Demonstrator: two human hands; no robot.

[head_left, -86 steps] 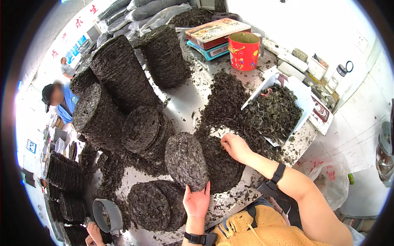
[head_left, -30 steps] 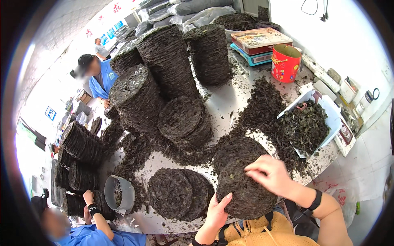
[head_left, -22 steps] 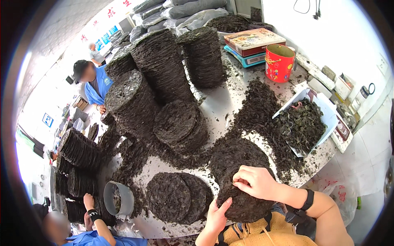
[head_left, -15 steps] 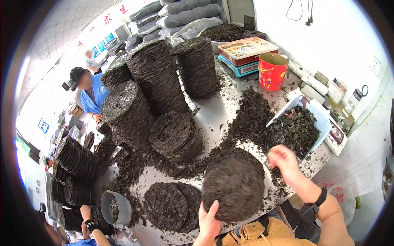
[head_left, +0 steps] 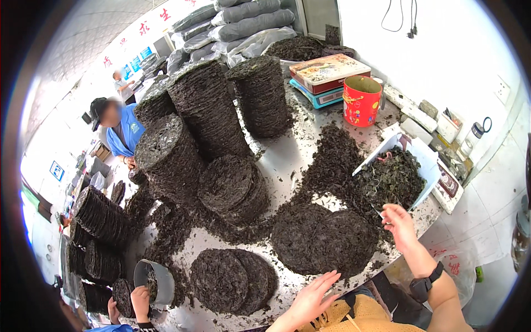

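On the table (head_left: 279,152), the right disc (head_left: 347,243) overlaps the left disc (head_left: 296,235); our left hand (head_left: 313,301), open, perhaps steadies its edge. Our right hand (head_left: 401,228) is curled near the tub (head_left: 427,166); its grip we cannot tell.

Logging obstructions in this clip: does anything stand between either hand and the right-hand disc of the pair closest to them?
Nothing visible blocks the left hand: it is at the near edge of the disc, contact unclear. Between the right hand and the disc I see only scattered flakes, seemingly too low to obstruct.
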